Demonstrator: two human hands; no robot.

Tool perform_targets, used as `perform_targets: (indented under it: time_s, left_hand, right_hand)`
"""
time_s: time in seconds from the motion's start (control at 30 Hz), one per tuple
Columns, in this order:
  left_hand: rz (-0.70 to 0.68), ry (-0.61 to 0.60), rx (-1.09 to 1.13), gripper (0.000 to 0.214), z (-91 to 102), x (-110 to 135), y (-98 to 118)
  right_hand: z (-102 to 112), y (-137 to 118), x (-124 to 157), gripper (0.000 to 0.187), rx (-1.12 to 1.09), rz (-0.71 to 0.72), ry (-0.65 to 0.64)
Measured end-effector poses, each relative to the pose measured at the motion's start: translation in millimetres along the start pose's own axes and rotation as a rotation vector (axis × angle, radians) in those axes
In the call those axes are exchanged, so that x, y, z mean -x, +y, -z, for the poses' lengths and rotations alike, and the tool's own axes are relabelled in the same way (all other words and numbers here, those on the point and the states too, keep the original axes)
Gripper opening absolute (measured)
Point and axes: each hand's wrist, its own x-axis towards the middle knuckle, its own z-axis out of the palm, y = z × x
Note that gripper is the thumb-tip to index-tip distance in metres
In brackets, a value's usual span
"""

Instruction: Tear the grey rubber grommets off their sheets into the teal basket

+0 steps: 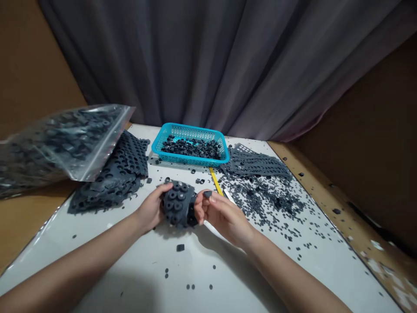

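Note:
My left hand [152,209] grips a curled dark grey rubber sheet [177,202] studded with round, ring-shaped parts, each with a hole in its middle. It is held above the white table. Close to the sheet's right edge is my right hand [228,217], its thumb and fingers pinched on a small dark rubber piece [207,194]. Some of its fingertips overlap the sheet, and I cannot tell if they press on it. On the table just below lies a single loose dark piece [180,248].
A blue basket [192,161] of small dark parts stands at the back. At left, a clear zip bag [74,139] full of parts leans over perforated sheets [120,169]. More punched sheets [257,164], scattered discs [260,200] and a yellow-and-white tool [215,180] lie at right.

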Motion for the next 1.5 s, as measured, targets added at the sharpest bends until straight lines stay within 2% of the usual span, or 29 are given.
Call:
perform_targets:
  time_s: [0.03, 0.1, 0.2, 0.27, 0.33, 0.4, 0.47, 0.53, 0.57, 0.63, 0.7, 0.77, 0.83, 0.93, 1.0, 1.17, 1.23, 1.4, 1.43, 1.5]
  left_hand:
    - [-0.035, 0.060, -0.017, 0.023, -3.1, 4.4, 8.7]
    - [-0.107, 0.103, -0.081, 0.020, -11.6, 19.3, 26.6]
    - [-0.141, 0.072, -0.123, 0.027, -29.6, 52.0, 44.3]
    - [-0.108, 0.051, -0.110, 0.032, -41.8, 70.9, 44.4]
    - [-0.010, 0.003, -0.168, 0.033, -49.0, 77.7, 35.3]
    - [0.021, -0.047, -0.321, 0.033, -47.8, 68.6, 21.0]
    - [-0.021, -0.071, -0.490, 0.032, -37.8, 47.6, 6.1]
    - [-0.123, -0.053, -0.580, 0.030, -23.8, 24.0, -5.6]
    - [-0.151, -0.040, -0.602, 0.030, -17.4, 14.2, -9.7]
    - [-0.188, -0.018, -0.621, 0.027, -8.7, 2.0, -14.2]
    - [-0.222, -0.025, -0.644, 0.023, -6.6, -0.4, -15.2]
    - [-0.260, -0.037, -0.674, 0.021, -8.6, 2.8, -14.7]
    - [-0.310, -0.022, -0.703, 0.020, -10.4, 6.5, -14.8]
    - [-0.356, 0.013, -0.708, 0.022, -7.3, 7.8, -17.5]
    - [-0.343, 0.016, -0.678, 0.027, -2.6, 6.8, -20.0]
    - [-0.304, -0.096, -0.583, 0.031, 3.4, 4.4, -20.2]
    - [-0.304, -0.091, -0.572, 0.027, 2.5, 2.1, -17.9]
    - [-0.360, 0.047, -0.555, 0.029, 0.6, -4.5, -17.6]
    - [-0.412, 0.103, -0.549, 0.031, 0.6, -4.3, -18.6]
    - [-0.608, 0.303, -0.580, 0.040, 0.2, -1.1, -19.7]
  right_hand:
    - [0.0, -1.2, 2.4, 0.024, 0.020, 0.005, 0.002]
    - [-1.2, -4.2, 9.3, 0.026, 0.053, 0.019, 0.004]
    - [-2.0, -11.7, 23.1, 0.027, 0.144, 0.055, 0.000]
    - [4.4, -19.7, 31.4, 0.028, 0.351, 0.085, 0.007]
    - [21.0, -29.7, 36.1, 0.028, 0.725, 0.128, 0.056]
    - [46.2, -39.3, 35.8, 0.026, 1.188, 0.173, 0.132]
    - [71.3, -45.3, 31.7, 0.028, 1.578, 0.195, 0.198]
    - [84.2, -45.1, 26.7, 0.035, 1.783, 0.233, 0.260]
    - [83.7, -42.6, 24.5, 0.037, 1.809, 0.274, 0.273]
    - [69.1, -34.0, 20.4, 0.030, 1.762, 0.376, 0.209]
    - [44.0, -23.9, 15.0, 0.019, 1.705, 0.412, 0.054]
    - [21.1, -16.7, 6.9, 0.023, 1.730, 0.355, -0.053]
    - [9.2, -14.1, -2.9, 0.029, 1.735, 0.262, -0.092]
    - [11.7, -15.3, -14.7, 0.031, 1.629, 0.162, -0.139]
    - [18.8, -16.3, -18.5, 0.032, 1.558, 0.147, -0.164]
    - [27.9, -15.7, -23.6, 0.031, 1.351, 0.149, -0.266]
    - [29.3, -15.9, -27.4, 0.032, 1.258, 0.142, -0.287]
    - [35.8, -16.4, -39.9, 0.035, 1.136, 0.124, -0.216]
    - [36.9, -15.9, -41.8, 0.034, 1.132, 0.126, -0.200]
    - [37.3, -14.4, -44.1, 0.034, 1.160, 0.137, -0.178]
